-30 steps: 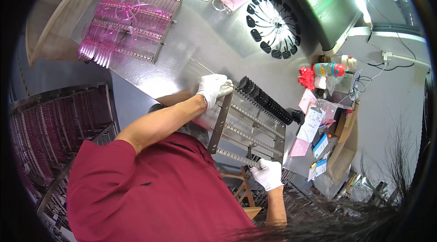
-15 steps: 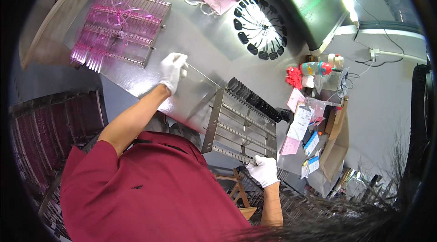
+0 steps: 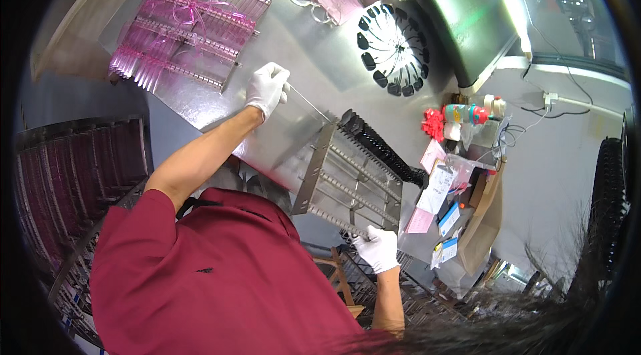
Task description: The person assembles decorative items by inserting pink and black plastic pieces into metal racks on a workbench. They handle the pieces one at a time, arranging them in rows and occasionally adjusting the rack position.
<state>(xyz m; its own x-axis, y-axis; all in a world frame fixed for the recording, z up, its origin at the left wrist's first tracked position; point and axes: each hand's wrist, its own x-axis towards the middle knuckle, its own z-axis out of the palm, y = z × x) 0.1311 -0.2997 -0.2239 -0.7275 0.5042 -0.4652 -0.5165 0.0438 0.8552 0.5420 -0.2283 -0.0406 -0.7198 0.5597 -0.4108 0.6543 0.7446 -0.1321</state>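
My gloved left hand (image 3: 268, 90) is closed on one end of a thin metal rod (image 3: 310, 102). The rod slants down to the top corner of a metal rack (image 3: 311, 178), by the end of a row of black flat pieces (image 3: 380, 148). Several of these pieces stand close together along the rack's far edge. Its other notched bars show no pieces. My gloved right hand (image 3: 378, 250) grips the rack's near right corner, and the rack is tilted. Whether the rod's tip passes into the pieces is too small to tell.
Far left on the metal table (image 3: 267, 31) lies a rack of clear pink pieces (image 3: 190, 24). Black pieces form a ring (image 3: 394, 51) under a bright light. On the right are a bottle (image 3: 464, 114), papers (image 3: 437, 188) and a cardboard box (image 3: 482, 225). More racks (image 3: 87, 181) stand at left.
The whole view has shifted slightly. The rack's tilt has changed a little, showing more of its end plate. Both hands keep their holds on the rod and rack.
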